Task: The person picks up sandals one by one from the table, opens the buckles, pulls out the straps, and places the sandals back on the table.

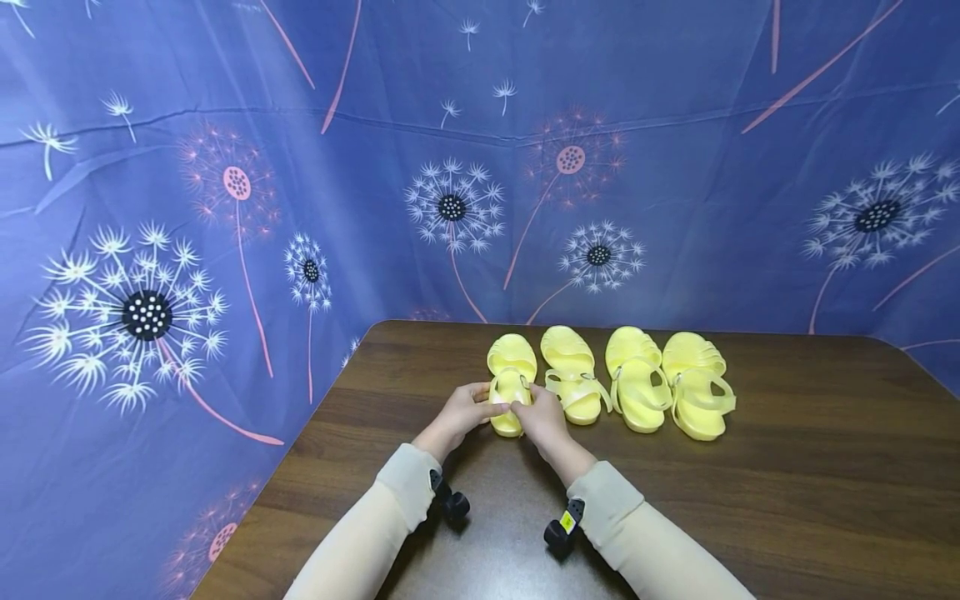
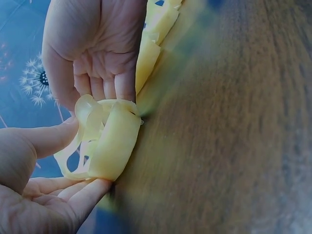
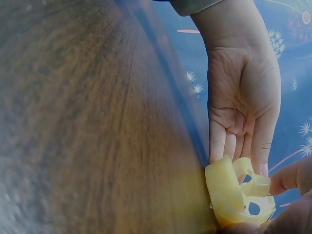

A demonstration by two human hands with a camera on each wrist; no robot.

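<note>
At the left end of a row, a yellow sandal (image 1: 512, 357) lies on the table with its heel towards me. My left hand (image 1: 462, 414) holds its left side; in the left wrist view the thumb touches the ankle strap and fingers lie along the sole's side. From the right, my right hand (image 1: 545, 417) grips the same sandal, thumb near the strap. The right wrist view shows the sandal (image 3: 224, 192) between both hands, with its heel facing the camera. Some right fingertips are hidden. Beside it stands a second yellow sandal (image 1: 567, 350), its strap hanging out to the right.
Two more yellow sandals (image 1: 634, 343) (image 1: 693, 354) continue the row to the right, close together. They sit near the far edge of the brown wooden table (image 1: 825, 467). A blue dandelion-print cloth (image 1: 675, 167) hangs behind and to the left.
</note>
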